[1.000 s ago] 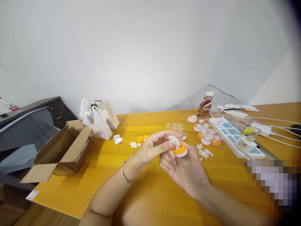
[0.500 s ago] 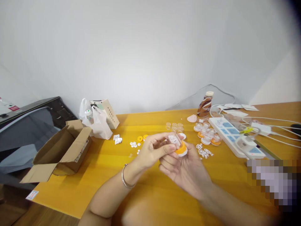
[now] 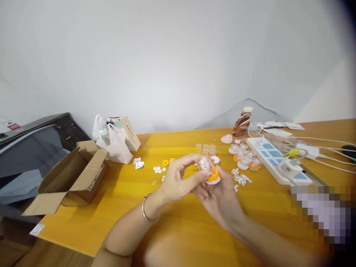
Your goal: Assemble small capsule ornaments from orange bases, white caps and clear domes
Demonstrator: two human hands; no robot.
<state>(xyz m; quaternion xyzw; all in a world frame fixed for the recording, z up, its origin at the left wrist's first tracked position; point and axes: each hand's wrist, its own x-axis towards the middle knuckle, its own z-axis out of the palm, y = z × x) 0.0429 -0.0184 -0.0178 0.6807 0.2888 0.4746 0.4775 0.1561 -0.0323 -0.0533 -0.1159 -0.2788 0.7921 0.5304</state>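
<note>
Above the table I hold a small round plastic piece with a clear cover over white parts, an orange ring and a white base (image 3: pixel 213 178). My left hand (image 3: pixel 178 180) pinches its clear cover between thumb and fingers. From below and the right, my right hand (image 3: pixel 226 202) grips the orange and white base; some of its fingers are hidden. Behind the hands lie several clear cups (image 3: pixel 206 149) and a white disc (image 3: pixel 215 160). Small white round parts (image 3: pixel 158 170) and orange rings (image 3: pixel 165 162) lie to the left. White cut-out parts (image 3: pixel 241 179) are on the right.
Several similar domed pieces (image 3: pixel 244 157) sit beside a power strip (image 3: pixel 274 157) with plugs and cables. A brown drink bottle (image 3: pixel 243 123) stands behind. On the left are an open cardboard box (image 3: pixel 78 176), a white plastic bag (image 3: pixel 118 146) and foil scraps (image 3: pixel 139 163).
The piece has tipped more upright in my hands, and its clear cover now faces me more. My right hand has shifted slightly up and left around the base.
</note>
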